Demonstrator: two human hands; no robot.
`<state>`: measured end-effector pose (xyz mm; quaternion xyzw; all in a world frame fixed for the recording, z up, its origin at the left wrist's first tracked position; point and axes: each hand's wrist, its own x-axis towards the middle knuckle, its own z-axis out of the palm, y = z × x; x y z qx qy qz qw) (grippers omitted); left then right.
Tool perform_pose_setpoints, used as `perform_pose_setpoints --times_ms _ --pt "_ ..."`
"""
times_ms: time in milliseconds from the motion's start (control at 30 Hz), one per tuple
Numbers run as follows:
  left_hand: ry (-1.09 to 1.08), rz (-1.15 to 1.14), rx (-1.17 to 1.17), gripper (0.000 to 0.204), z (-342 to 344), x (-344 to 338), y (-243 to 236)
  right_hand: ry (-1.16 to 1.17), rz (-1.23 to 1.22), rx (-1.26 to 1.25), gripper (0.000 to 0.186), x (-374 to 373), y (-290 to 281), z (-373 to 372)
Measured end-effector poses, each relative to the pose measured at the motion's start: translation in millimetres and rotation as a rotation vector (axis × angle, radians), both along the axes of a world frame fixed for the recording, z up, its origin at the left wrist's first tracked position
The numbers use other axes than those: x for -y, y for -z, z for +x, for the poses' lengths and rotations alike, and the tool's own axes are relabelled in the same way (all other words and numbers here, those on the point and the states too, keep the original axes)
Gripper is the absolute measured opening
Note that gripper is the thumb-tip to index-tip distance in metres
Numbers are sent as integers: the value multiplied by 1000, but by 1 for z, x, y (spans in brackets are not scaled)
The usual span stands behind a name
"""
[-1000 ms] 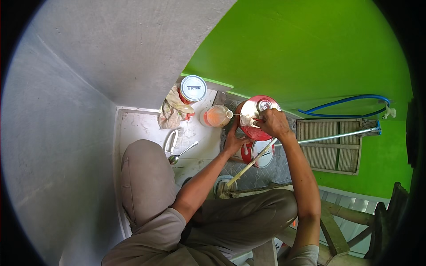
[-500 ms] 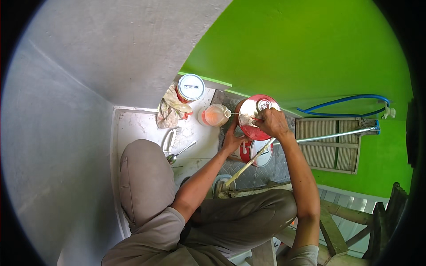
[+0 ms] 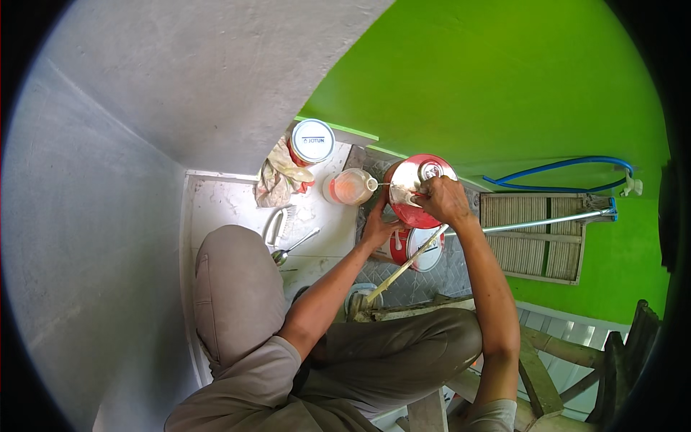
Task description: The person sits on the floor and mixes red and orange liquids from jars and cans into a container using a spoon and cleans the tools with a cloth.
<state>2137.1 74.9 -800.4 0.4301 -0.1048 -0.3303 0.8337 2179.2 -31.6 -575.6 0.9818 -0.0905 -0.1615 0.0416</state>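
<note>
A red and silver metal can (image 3: 409, 173) is held tilted toward a clear plastic bottle (image 3: 344, 189). My right hand (image 3: 446, 201) is closed at the can's top, next to its round cap. My left hand (image 3: 378, 227) braces the can's lower side, fingers against it. Between the can and the bottle's open neck runs a thin pale streak of liquid. The bottle stands upright on the floor, with an orange-tinted content or label showing through. Just below the can is a red paint tin (image 3: 425, 250) with a white lid, partly hidden.
Left of the bottle lie a stained rag (image 3: 273, 180), a white-lidded tin (image 3: 313, 141), a scrub brush (image 3: 277, 227) and a spoon (image 3: 294, 247). A paint-smeared stick (image 3: 403, 270) crosses near my right forearm. A blue hose (image 3: 554, 167) hangs on the green wall, above a metal pole (image 3: 536, 222).
Both hands and the can stay nearly where they were. The whole view has shifted very slightly.
</note>
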Motion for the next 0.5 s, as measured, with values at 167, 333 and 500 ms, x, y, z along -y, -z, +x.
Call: perform_pose_setpoints --times_ms 167,333,500 --pt "-40 14 5 131 -1 0 3 -20 27 41 28 0 0 -1" --pt "-39 12 -9 131 -2 2 4 46 -6 -5 30 2 1 0" --pt "5 -7 -29 131 -2 4 6 -1 8 2 31 3 1 0"
